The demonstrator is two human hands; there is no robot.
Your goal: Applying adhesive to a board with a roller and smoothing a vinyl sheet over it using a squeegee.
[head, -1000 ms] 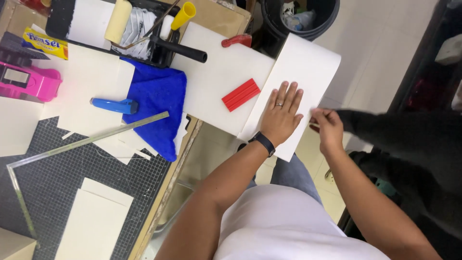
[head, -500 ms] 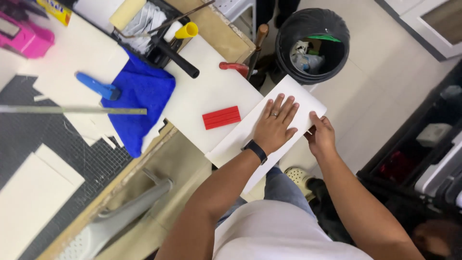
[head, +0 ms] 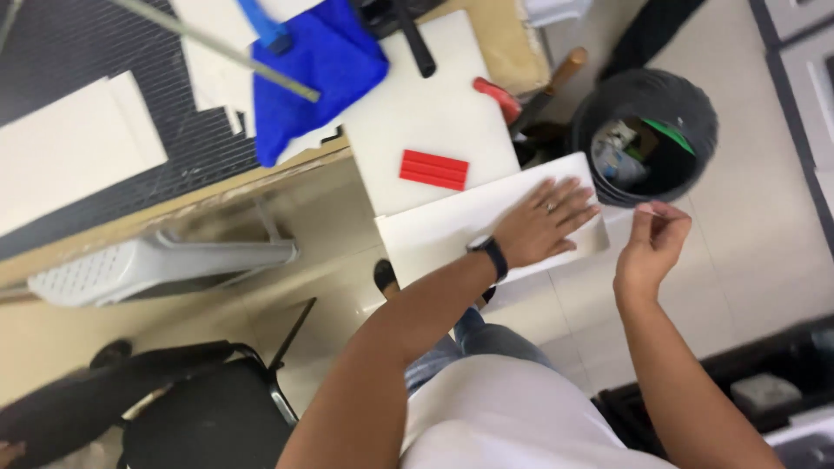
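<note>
Under my left hand point(head: 546, 227), pressed flat with fingers spread, lies a white sheet point(head: 434, 239) overhanging the table edge. My right hand point(head: 653, 247) hovers just beside its corner, fingertips pinched together; whether they hold anything, I cannot tell. Beyond my left hand sits a red block point(head: 433, 169).

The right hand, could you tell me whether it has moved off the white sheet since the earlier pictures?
Yes. The right hand has lifted off the white sheet, past its edge towards the black bin.
</note>
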